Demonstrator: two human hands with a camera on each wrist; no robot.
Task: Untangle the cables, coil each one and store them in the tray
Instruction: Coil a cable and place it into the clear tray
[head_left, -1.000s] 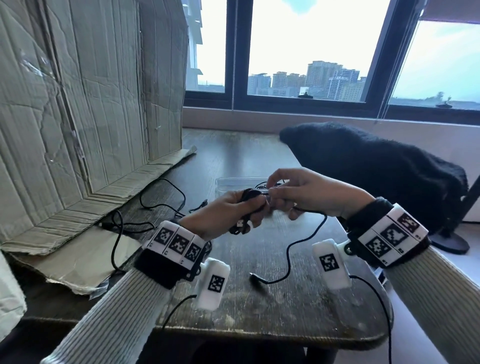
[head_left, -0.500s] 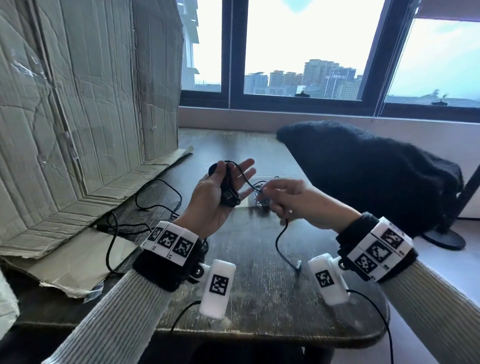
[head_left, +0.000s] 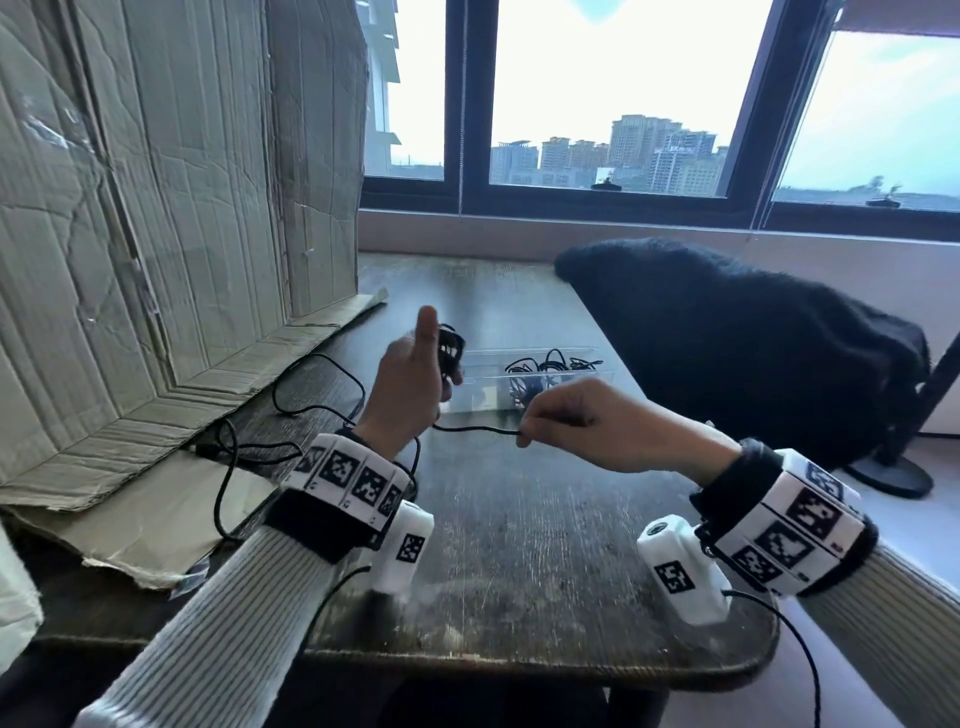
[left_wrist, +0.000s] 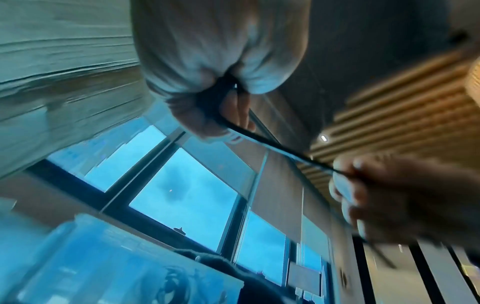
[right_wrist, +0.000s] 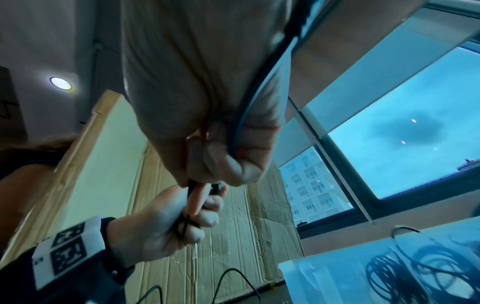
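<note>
My left hand (head_left: 423, 371) is raised over the table with the thumb pointing up, and its fingers curl round a small coil of black cable (head_left: 451, 352). From that coil a taut stretch of the cable (head_left: 478, 429) runs right to my right hand (head_left: 540, 422), which pinches it between thumb and fingers. The left wrist view shows the cable (left_wrist: 272, 148) leaving my left hand (left_wrist: 207, 86). In the right wrist view the cable (right_wrist: 249, 102) runs along my right palm. Behind the hands stands a clear plastic tray (head_left: 480, 397) holding coiled black cables (head_left: 545, 366).
A loose black cable (head_left: 311, 387) winds over the table's left side beside the flattened cardboard (head_left: 156, 234). A black garment (head_left: 727, 353) hangs over a chair at the right. Past the wooden table (head_left: 519, 545) there is a window ledge.
My left hand has turned from palm-up with straight fingers to upright, fingers now curled round the coil. My right hand has dropped slightly and drawn the cable taut; the dangling tail is gone from the table.
</note>
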